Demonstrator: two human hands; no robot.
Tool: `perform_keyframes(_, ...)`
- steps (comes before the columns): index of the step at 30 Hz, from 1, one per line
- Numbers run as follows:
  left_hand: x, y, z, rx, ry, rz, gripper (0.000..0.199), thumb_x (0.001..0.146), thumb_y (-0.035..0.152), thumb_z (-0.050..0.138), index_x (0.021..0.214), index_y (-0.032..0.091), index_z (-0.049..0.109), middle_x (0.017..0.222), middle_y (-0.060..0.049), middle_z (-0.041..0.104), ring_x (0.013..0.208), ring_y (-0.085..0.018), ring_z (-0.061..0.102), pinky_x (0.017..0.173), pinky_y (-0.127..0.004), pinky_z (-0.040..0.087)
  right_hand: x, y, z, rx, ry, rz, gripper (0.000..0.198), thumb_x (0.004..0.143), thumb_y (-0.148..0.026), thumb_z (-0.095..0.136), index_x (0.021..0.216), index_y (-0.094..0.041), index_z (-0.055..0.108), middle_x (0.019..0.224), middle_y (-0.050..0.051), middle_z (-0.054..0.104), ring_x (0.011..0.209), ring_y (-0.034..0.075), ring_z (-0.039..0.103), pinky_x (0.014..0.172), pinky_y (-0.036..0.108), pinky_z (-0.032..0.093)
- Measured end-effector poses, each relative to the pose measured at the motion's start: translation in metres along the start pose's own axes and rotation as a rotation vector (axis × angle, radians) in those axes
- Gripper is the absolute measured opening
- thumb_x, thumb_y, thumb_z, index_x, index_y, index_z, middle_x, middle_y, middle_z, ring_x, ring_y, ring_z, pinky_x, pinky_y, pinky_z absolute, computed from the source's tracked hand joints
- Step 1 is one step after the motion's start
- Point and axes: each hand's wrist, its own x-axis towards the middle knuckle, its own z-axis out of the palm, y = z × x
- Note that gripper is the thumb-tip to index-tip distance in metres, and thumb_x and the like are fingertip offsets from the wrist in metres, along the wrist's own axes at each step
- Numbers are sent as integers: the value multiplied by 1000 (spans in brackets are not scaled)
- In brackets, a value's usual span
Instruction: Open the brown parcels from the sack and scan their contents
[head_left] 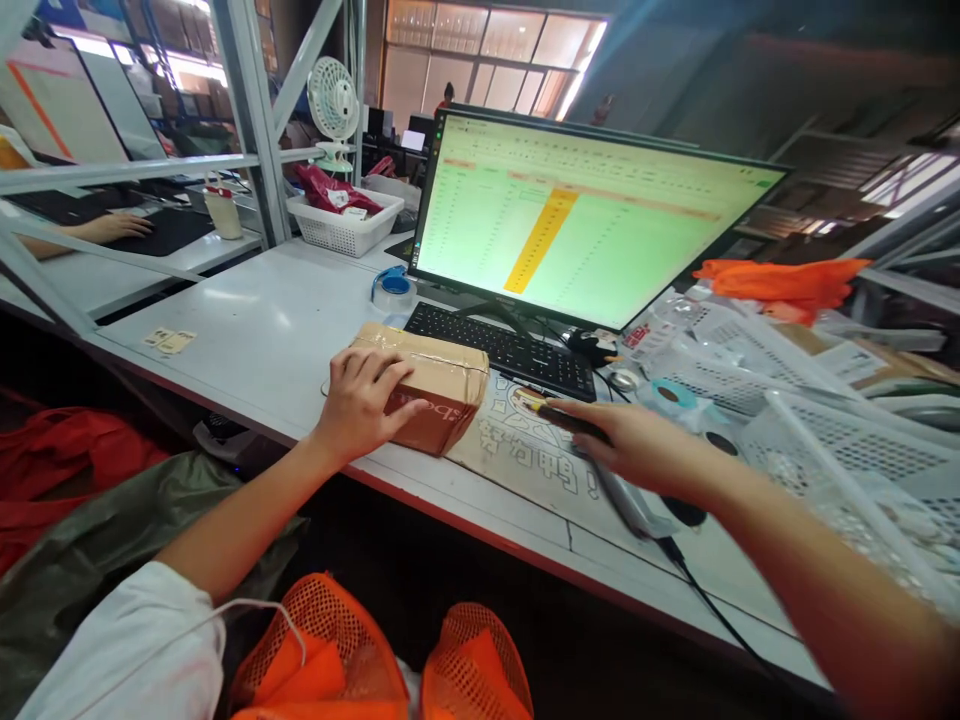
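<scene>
My left hand (367, 400) grips a taped brown cardboard box (454, 375) at its left end, fingers over the top and thumb against the printed front. The box lies on the white desk near its front edge. To its right, my right hand (630, 440) is closed round a slim black-and-yellow utility knife (566, 415), whose tip points left toward the box. The knife is apart from the box, above a desk mat (517, 440) with cartoon drawing and lettering. A grey handheld device (637, 505) with a black cable lies just under my right hand.
Behind the box are a black keyboard (510, 345), a monitor (577, 220) and a tape roll (394, 290). White baskets (862, 450) and plastic bags crowd the right. A basket (345, 225) and metal frame (259, 130) stand left. Another person's hand (112, 228) rests beyond the frame.
</scene>
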Motion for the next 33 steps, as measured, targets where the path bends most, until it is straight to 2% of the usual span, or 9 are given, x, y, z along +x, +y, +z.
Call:
perform_keyframes(4, 3, -3, 10, 17, 15, 39, 42, 96, 45, 70, 129, 21, 67, 122, -12, 71, 119, -32, 58, 111, -48, 34, -20, -26, 62, -57, -27, 138, 54, 102, -34, 41, 154, -26, 55, 114, 15, 71, 91, 29, 71, 71, 38, 56)
perform_keyframes(8, -3, -9, 23, 20, 116, 36, 31, 96, 44, 70, 117, 22, 71, 107, -9, 74, 105, -28, 61, 102, -44, 37, -19, -39, 94, -30, 19, 163, 46, 101, -43, 50, 137, -21, 69, 110, 17, 70, 100, 35, 70, 82, 45, 58)
perform_keyframes(13, -8, -9, 25, 0, 100, -22, 29, 95, 49, 69, 109, 24, 74, 103, -8, 73, 102, -28, 60, 96, -44, 36, 49, -75, 44, 357, 413, -12, 48, 104, -51, 50, 131, -18, 71, 124, 17, 68, 114, 32, 66, 100, 48, 53)
perform_keyframes(16, -8, -9, 21, 21, 100, -25, 28, 95, 50, 69, 107, 25, 75, 101, -7, 74, 99, -27, 60, 95, -44, 36, 102, -111, 8, 452, 268, -201, 52, 98, -54, 62, 135, -19, 70, 131, 15, 67, 117, 30, 65, 103, 44, 52)
perform_keyframes(20, -10, -6, 17, 30, 129, -11, 27, 95, 49, 70, 106, 25, 74, 101, -6, 75, 98, -27, 61, 92, -43, 36, 135, -142, -15, 248, -40, -271, 44, 98, -47, 65, 127, -16, 74, 114, 14, 76, 102, 29, 70, 91, 37, 51)
perform_keyframes(22, -13, -2, 17, 42, 126, -1, 27, 96, 50, 69, 106, 25, 74, 103, -6, 76, 97, -27, 61, 91, -44, 36, 140, -144, -21, 121, -43, -221, 40, 104, -43, 54, 120, -15, 77, 108, 15, 78, 99, 29, 70, 88, 36, 49)
perform_keyframes(26, -14, 5, 9, 21, 139, 36, 27, 96, 46, 70, 109, 23, 72, 106, -7, 76, 98, -26, 62, 91, -44, 37, 159, -131, -22, -16, 46, 87, 57, 109, -49, 35, 110, -12, 79, 111, 21, 75, 105, 34, 69, 91, 40, 48)
perform_keyframes(28, -3, 2, -3, -19, 36, 51, 27, 97, 44, 70, 112, 21, 71, 109, -9, 75, 101, -27, 62, 92, -44, 39, 172, -123, -14, 21, -14, 165, 60, 109, -53, 35, 112, -11, 79, 118, 23, 74, 109, 35, 69, 92, 40, 49)
perform_keyframes(33, 73, -22, -29, -113, -553, 96, 37, 90, 42, 76, 119, 20, 70, 124, -10, 70, 115, -29, 63, 92, -39, 47, 189, -112, 6, 144, -111, 184, 59, 108, -51, 34, 112, -12, 79, 122, 24, 73, 110, 34, 69, 89, 39, 50)
